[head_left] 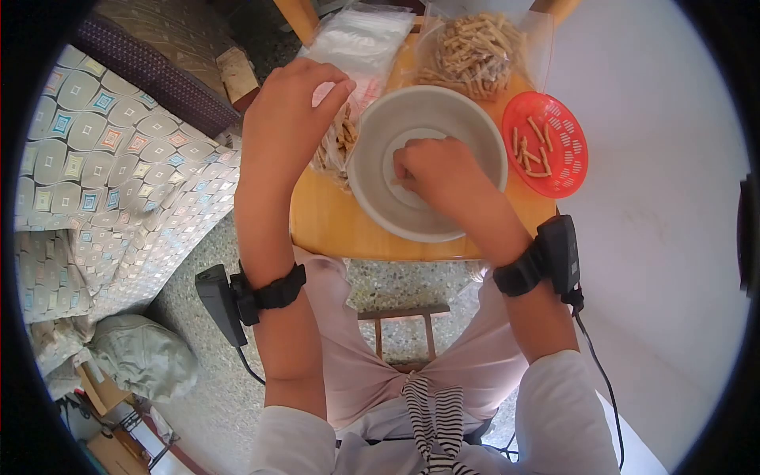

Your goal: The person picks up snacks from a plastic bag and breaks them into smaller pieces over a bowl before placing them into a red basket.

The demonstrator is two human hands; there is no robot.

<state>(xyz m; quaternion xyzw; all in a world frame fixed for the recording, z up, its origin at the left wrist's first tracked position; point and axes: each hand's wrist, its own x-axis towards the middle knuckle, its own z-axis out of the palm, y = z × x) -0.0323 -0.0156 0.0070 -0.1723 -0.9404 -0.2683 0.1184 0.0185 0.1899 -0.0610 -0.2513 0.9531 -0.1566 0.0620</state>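
My left hand [289, 111] is over the left side of the chair seat, thumb and forefinger pinched together at the upper edge of a clear plastic bag [345, 136]. Short, light-brown dried root pieces lie inside that bag, which rests against the bowl and is partly covered by my hand. My right hand [439, 170] reaches down into a grey plastic bowl [364, 178], its fingers curled inward. Whatever those fingers hold is hidden from above. The visible inside of the bowl looks bare.
On the wooden seat [332, 229], a larger bag of dried pieces [479, 51] stands behind the bowl. A red slotted basket [566, 154] holding several pieces sits right, near the white wall [657, 198]. Flat plastic bags [360, 39] lie at the back left. Patterned cloth [119, 158] hangs left.
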